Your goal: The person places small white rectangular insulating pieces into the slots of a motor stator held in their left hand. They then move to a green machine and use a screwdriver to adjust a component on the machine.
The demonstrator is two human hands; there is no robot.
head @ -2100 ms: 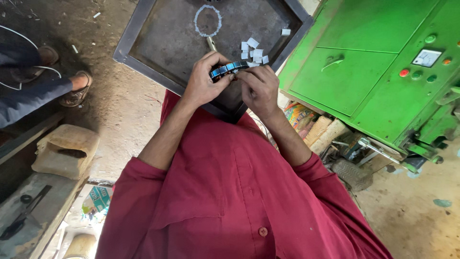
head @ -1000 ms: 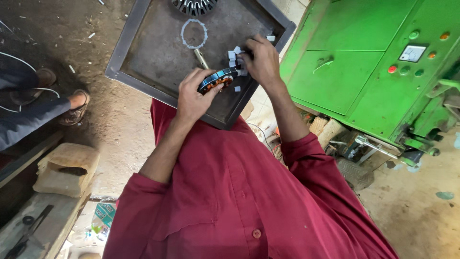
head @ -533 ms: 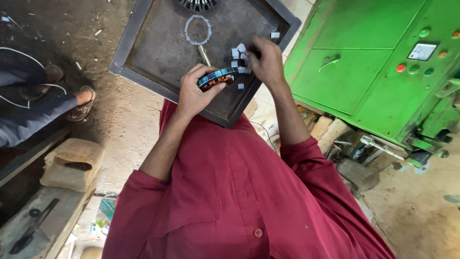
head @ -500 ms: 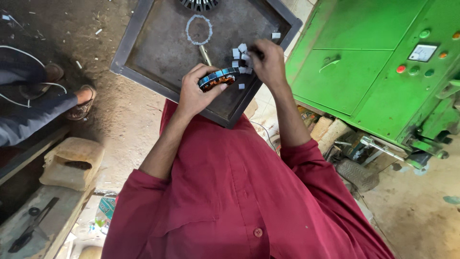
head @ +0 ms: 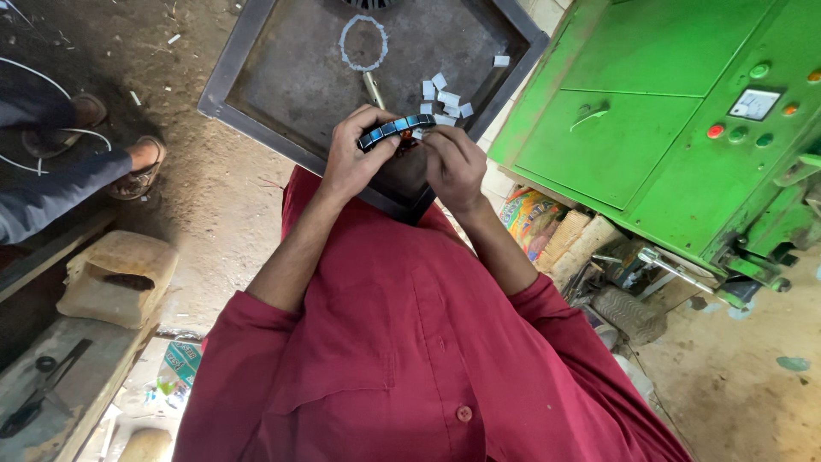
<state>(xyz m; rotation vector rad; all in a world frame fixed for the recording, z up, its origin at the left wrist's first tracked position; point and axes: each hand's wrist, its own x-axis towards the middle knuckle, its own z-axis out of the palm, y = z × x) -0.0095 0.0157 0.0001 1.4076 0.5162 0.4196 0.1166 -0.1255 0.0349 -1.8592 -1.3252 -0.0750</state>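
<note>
A curved strip of dark blue, glossy rectangular segments (head: 395, 130) is held just above the near edge of a square, dark metal tray (head: 256, 68), its long axis running left to right between both hands. The left hand (head: 355, 154) has its grip closed around the strip's left end, while the right hand (head: 453, 162) pinches something small at the right end. Small white rectangular pieces (head: 445, 96) lie on the tray just beyond the right hand, beside a green metal machine cabinet (head: 650, 103).

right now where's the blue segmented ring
In the head view the blue segmented ring is held between the left hand and right hand, over the near edge of the dark metal tray, just below the small white pieces.
</note>
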